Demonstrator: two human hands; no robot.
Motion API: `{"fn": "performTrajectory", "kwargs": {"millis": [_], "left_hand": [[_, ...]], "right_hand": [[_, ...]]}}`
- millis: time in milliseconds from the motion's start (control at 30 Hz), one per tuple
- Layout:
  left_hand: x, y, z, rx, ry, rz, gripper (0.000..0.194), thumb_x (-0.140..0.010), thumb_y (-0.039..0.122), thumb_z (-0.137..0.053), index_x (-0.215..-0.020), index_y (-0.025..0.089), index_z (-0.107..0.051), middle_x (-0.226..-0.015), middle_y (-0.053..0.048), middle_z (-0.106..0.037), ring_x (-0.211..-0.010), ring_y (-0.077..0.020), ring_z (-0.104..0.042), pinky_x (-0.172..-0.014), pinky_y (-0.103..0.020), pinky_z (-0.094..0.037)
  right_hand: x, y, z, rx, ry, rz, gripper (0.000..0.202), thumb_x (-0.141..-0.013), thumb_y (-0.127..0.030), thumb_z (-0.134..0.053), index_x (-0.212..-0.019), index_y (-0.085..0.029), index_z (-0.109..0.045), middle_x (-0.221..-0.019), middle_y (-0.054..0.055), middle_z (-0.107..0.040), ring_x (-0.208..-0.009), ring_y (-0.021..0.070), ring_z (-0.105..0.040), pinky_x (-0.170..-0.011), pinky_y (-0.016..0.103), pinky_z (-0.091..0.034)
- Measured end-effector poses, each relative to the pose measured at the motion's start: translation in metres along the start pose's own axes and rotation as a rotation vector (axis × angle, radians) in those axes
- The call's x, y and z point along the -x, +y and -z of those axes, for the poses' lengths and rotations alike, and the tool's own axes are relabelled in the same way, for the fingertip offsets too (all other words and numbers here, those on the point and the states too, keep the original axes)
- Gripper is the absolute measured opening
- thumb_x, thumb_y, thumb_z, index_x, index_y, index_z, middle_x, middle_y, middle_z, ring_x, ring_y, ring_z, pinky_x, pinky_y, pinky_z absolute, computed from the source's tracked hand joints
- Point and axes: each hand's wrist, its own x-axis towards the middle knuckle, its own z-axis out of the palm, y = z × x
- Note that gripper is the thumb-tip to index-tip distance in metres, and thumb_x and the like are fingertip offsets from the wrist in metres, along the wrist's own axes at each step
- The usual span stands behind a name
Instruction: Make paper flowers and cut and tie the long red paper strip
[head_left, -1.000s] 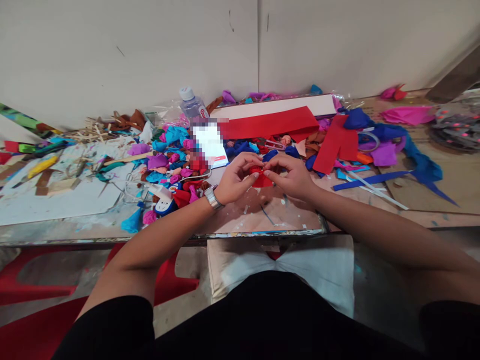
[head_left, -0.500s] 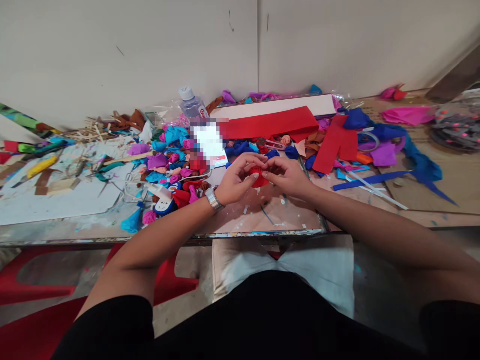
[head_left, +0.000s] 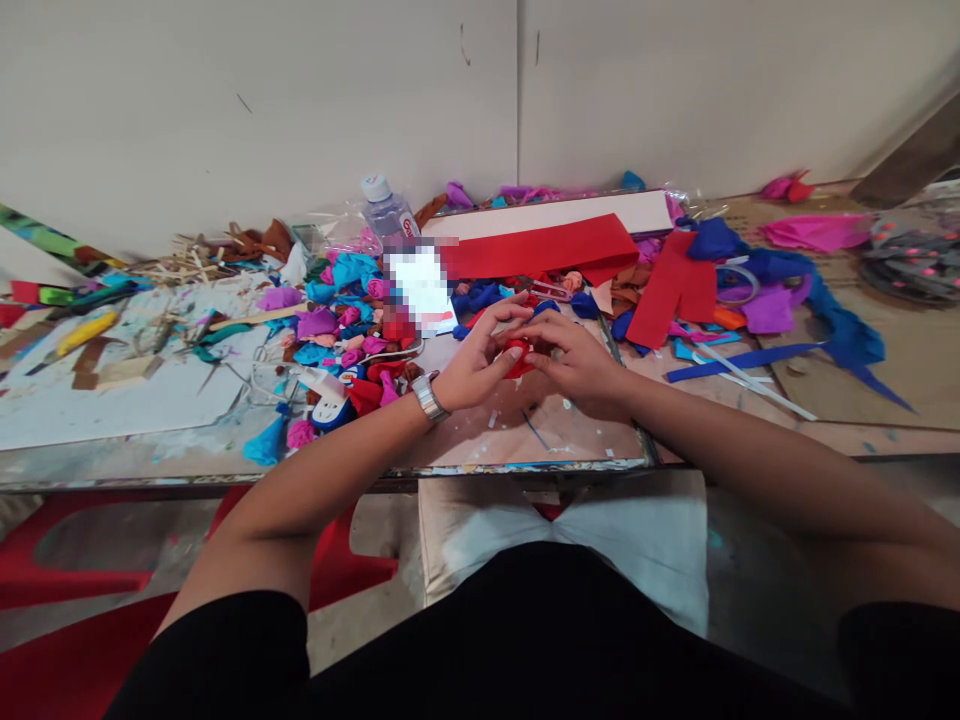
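Note:
A small red crumpled piece (head_left: 517,360), paper or cloth, is between my two hands above the front middle of the table. My left hand (head_left: 480,358), with a watch at the wrist, grips it from the left, thumb on its near side. From the right, my right hand (head_left: 574,358) closes its thumb and fingers on the same piece. The fingertips of both hands nearly meet, and they cover part of it.
Behind my hands lie red strips (head_left: 547,245) and a clear bottle (head_left: 388,212). To the left are crumpled coloured pieces (head_left: 315,322), a power socket (head_left: 332,408) and a white board (head_left: 142,400). Blue strips (head_left: 750,360) and a tape roll (head_left: 739,282) lie right.
The fingers of both hands have shifted around the red piece, and less of it shows now. My left fingers have lifted slightly.

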Motion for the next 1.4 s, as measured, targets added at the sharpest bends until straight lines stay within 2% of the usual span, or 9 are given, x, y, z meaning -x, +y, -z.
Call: {"fn": "performTrajectory", "kwargs": {"millis": [133,233,333,433,533,700,967,1167,1400], "left_hand": [[-0.001,-0.001,-0.001,0.031,0.112,0.07,0.046,-0.102,0.05,-0.072,-0.138,0.028,-0.054,-0.155,-0.015,-0.053,-0.144,-0.0275,-0.062,-0.121,-0.048,-0.053],[-0.002,-0.001,0.001,0.001,0.266,0.146,0.045,-0.097,0.057,-0.076,-0.121,0.025,-0.056,-0.127,-0.009,-0.064,-0.115,-0.0202,-0.07,-0.104,-0.038,-0.059],[-0.004,0.004,0.004,-0.069,0.344,0.243,0.047,-0.093,0.064,-0.078,-0.097,0.022,-0.056,-0.094,-0.002,-0.061,-0.084,-0.0141,-0.061,-0.078,-0.03,-0.053],[-0.006,0.011,0.006,-0.107,0.289,0.342,0.054,-0.092,0.069,-0.076,-0.08,0.02,-0.055,-0.075,0.001,-0.055,-0.069,-0.0122,-0.05,-0.066,-0.028,-0.043],[-0.007,0.018,0.005,-0.127,0.243,0.384,0.058,-0.09,0.073,-0.075,-0.075,0.019,-0.06,-0.071,0.0,-0.057,-0.066,-0.0117,-0.047,-0.063,-0.028,-0.039],[-0.008,0.019,0.004,-0.131,0.243,0.415,0.058,-0.083,0.074,-0.08,-0.073,0.018,-0.068,-0.07,0.0,-0.061,-0.064,-0.0115,-0.048,-0.062,-0.028,-0.038],[-0.007,0.017,0.005,-0.072,0.231,0.401,0.047,-0.081,0.062,-0.085,-0.075,0.018,-0.07,-0.071,0.0,-0.064,-0.065,-0.0117,-0.051,-0.062,-0.027,-0.04],[-0.007,0.018,0.003,-0.076,0.213,0.377,0.05,-0.082,0.066,-0.084,-0.076,0.018,-0.069,-0.073,0.0,-0.065,-0.067,-0.012,-0.051,-0.064,-0.027,-0.042],[-0.004,0.015,0.002,-0.235,0.254,0.252,0.047,-0.092,0.066,-0.076,-0.084,0.019,-0.07,-0.079,-0.001,-0.065,-0.071,-0.0137,-0.055,-0.07,-0.03,-0.045]], "right_hand": [[0.0,0.004,0.002,-0.021,0.112,-0.037,0.04,-0.099,-0.061,-0.071,-0.122,-0.029,-0.073,-0.126,0.01,-0.066,-0.092,0.0211,-0.065,-0.075,0.036,-0.059],[0.0,0.005,0.002,-0.054,0.198,-0.06,0.044,-0.095,-0.062,-0.076,-0.121,-0.027,-0.069,-0.126,0.01,-0.065,-0.088,0.0194,-0.065,-0.073,0.034,-0.058],[-0.001,0.004,0.003,-0.064,0.27,-0.05,0.044,-0.094,-0.06,-0.079,-0.118,-0.026,-0.066,-0.115,0.007,-0.067,-0.081,0.0171,-0.064,-0.071,0.033,-0.056],[-0.001,0.001,0.004,-0.028,0.303,-0.053,0.044,-0.093,-0.061,-0.08,-0.115,-0.025,-0.065,-0.104,0.004,-0.067,-0.077,0.0169,-0.063,-0.072,0.034,-0.053],[-0.001,-0.001,0.005,0.006,0.309,-0.05,0.044,-0.092,-0.062,-0.08,-0.111,-0.025,-0.065,-0.099,0.003,-0.067,-0.076,0.0176,-0.062,-0.071,0.035,-0.052],[0.0,-0.001,0.003,0.046,0.322,-0.024,0.039,-0.092,-0.057,-0.081,-0.11,-0.026,-0.066,-0.103,0.005,-0.07,-0.074,0.0182,-0.062,-0.072,0.037,-0.053],[0.001,-0.006,0.006,0.069,0.277,-0.02,0.042,-0.098,-0.056,-0.074,-0.129,-0.028,-0.072,-0.116,0.008,-0.074,-0.084,0.0217,-0.066,-0.077,0.04,-0.056],[0.001,-0.002,0.003,-0.092,0.294,-0.099,0.042,-0.097,-0.057,-0.075,-0.125,-0.026,-0.074,-0.12,0.009,-0.075,-0.091,0.0215,-0.068,-0.079,0.037,-0.057],[-0.001,0.006,-0.001,-0.261,0.299,-0.202,0.047,-0.093,-0.062,-0.078,-0.123,-0.026,-0.071,-0.106,0.005,-0.073,-0.082,0.0182,-0.064,-0.072,0.032,-0.056]]}}
